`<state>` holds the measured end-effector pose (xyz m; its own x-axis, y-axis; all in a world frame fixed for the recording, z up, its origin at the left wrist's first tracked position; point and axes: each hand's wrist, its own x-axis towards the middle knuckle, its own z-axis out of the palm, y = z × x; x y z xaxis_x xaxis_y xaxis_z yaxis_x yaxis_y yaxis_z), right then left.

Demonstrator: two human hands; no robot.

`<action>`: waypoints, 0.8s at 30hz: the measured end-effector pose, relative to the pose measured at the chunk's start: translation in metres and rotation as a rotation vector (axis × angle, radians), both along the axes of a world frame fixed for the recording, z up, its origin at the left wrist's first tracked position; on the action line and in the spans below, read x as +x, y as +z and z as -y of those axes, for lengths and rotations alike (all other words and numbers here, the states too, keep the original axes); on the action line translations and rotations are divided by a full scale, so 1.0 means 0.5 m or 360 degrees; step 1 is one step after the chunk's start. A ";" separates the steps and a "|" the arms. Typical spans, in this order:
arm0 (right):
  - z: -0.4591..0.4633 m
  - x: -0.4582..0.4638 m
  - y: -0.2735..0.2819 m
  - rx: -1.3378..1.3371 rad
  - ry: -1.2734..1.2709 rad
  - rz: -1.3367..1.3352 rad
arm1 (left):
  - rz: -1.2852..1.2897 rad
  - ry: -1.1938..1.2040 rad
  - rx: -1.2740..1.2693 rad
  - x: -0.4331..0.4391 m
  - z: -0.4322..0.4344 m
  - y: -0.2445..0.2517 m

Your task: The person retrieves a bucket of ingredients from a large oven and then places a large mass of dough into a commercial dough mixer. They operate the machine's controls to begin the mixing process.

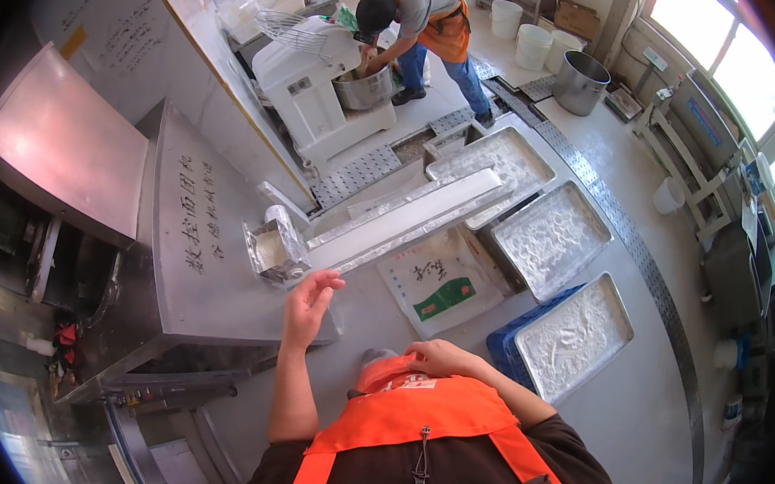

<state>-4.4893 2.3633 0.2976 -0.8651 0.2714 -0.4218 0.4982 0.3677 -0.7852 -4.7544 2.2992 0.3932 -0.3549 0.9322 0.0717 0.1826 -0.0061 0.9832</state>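
My left hand (313,299) is raised by the near end of a narrow white conveyor belt (410,213), its fingers slightly bent and nothing held. Close beyond it, a small metal hopper (271,250) containing pale flour is fixed at the side of a stainless-steel dough machine (196,240) that bears handwriting. My right hand (443,357) is at the front of my orange apron (408,414), fingers curled against the cloth. Whether it grips the apron is hidden. A printed woven sack (440,280) lies under the belt.
Floured metal trays (551,241) line the right side; the nearest tray (574,338) rests on a blue crate (513,340). A person in an orange apron (438,31) bends over the bowl (365,90) of a white mixer (304,85). Drain grating (591,169) crosses the floor.
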 end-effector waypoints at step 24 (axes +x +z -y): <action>-0.003 0.007 -0.019 -0.0023 -0.0010 -0.0005 | 0.0102 -0.0022 0.0000 0.028 0.015 -0.016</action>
